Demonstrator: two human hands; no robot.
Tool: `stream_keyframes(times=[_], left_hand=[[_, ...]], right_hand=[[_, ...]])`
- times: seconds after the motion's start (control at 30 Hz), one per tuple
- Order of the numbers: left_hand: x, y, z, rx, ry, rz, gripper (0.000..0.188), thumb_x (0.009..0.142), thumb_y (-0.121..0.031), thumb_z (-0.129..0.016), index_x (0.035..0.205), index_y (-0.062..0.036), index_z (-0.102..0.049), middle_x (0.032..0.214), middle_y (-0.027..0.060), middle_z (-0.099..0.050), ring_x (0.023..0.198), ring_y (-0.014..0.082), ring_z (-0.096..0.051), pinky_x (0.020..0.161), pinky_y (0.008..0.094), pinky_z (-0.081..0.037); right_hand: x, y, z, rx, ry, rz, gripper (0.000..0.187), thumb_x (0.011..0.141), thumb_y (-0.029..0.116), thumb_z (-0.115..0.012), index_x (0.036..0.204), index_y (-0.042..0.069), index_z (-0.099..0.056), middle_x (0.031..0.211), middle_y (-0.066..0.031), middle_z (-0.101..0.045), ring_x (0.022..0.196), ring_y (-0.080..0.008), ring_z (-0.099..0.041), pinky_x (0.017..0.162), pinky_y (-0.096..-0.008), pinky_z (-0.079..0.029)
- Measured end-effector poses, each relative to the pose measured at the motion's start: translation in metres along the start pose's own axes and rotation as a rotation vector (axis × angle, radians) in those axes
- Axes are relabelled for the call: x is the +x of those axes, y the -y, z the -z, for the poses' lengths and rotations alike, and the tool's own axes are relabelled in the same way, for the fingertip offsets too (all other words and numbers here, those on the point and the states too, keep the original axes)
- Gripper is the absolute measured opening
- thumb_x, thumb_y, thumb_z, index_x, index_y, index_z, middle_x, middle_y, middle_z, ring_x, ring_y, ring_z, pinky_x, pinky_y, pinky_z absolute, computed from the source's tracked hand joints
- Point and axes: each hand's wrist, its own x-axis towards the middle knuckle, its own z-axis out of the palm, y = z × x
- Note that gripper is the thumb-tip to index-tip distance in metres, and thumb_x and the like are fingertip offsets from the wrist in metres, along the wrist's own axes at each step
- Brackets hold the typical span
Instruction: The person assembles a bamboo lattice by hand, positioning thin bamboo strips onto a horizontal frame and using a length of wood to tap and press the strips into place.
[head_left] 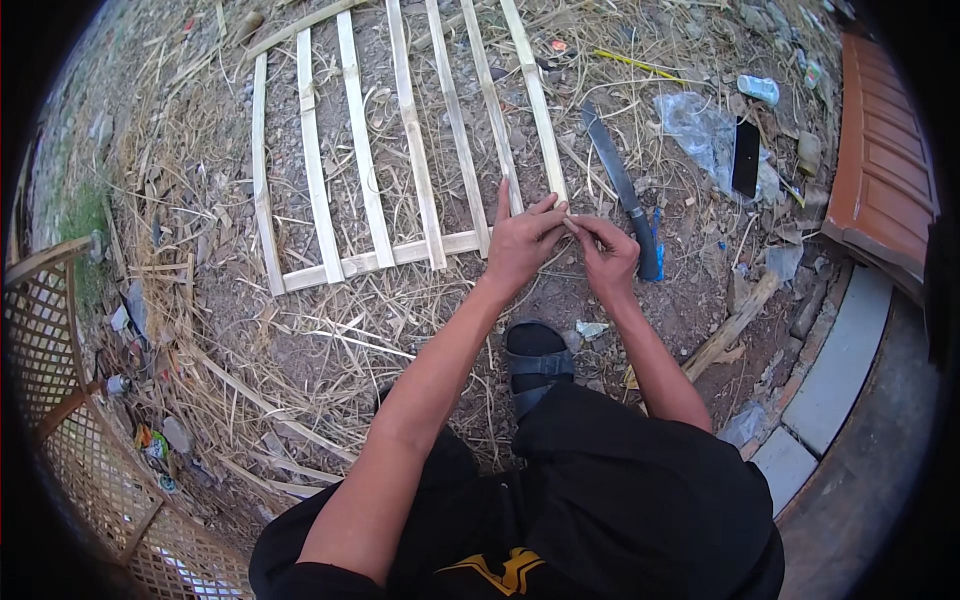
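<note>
A flat frame of pale bamboo strips (362, 263) lies on the ground before me, several long strips crossing one near strip. At its near right corner my left hand (520, 243) closes around the end of the rightmost long strip (540, 115), one finger stretched along the neighbouring strip. Close against it, my right hand (607, 256) pinches at the same corner; whatever is between its fingertips is too small to make out. Just right of the hands lies a large knife (612, 165) with a dark blade, its black handle toward me.
Bamboo shavings (325, 345) litter the ground. At right are a clear plastic bag (690, 125), a black phone (745, 157), a white cup (758, 89) and a piece of wood (735, 318). A woven bamboo lattice (40, 330) stands left; brown roofing (885, 160) edges the right.
</note>
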Motion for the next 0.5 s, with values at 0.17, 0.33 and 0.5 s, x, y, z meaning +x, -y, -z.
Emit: stream_keyframes(times=[0.17,0.33,0.5], left_hand=[[-0.0006,0.0002,0.0003,-0.025,0.011,0.011,0.023,0.089,-0.018,-0.073,0.111,-0.0183,-0.075,0.113,0.0032,-0.075,0.122,0.0221,-0.063,0.123,0.0573,-0.004],[0.0003,-0.0016,0.0006,-0.013,-0.005,-0.008,0.026,0.088,-0.017,-0.073,0.114,-0.0166,-0.074,0.112,0.0055,-0.075,0.119,0.0223,-0.065,0.123,0.0573,-0.006],[-0.0003,-0.0014,-0.0003,0.006,-0.033,-0.001,0.029,0.085,-0.015,-0.076,0.114,-0.0139,-0.074,0.107,0.0074,-0.075,0.115,0.0227,-0.067,0.123,0.0579,-0.010]], right_hand=[[-0.0001,0.0010,0.0017,-0.059,-0.002,0.042,0.018,0.086,-0.003,-0.071,0.103,0.001,-0.075,0.098,-0.0146,-0.075,0.091,-0.0238,-0.073,0.079,-0.0329,-0.057],[-0.0002,0.0032,0.0021,-0.059,0.004,0.046,0.017,0.087,-0.003,-0.071,0.103,0.001,-0.075,0.098,-0.0148,-0.074,0.092,-0.0247,-0.073,0.079,-0.0336,-0.057],[0.0004,0.0057,0.0002,-0.075,0.011,0.021,0.015,0.088,-0.001,-0.070,0.103,0.001,-0.074,0.098,-0.0140,-0.074,0.087,-0.0241,-0.073,0.075,-0.0331,-0.056]])
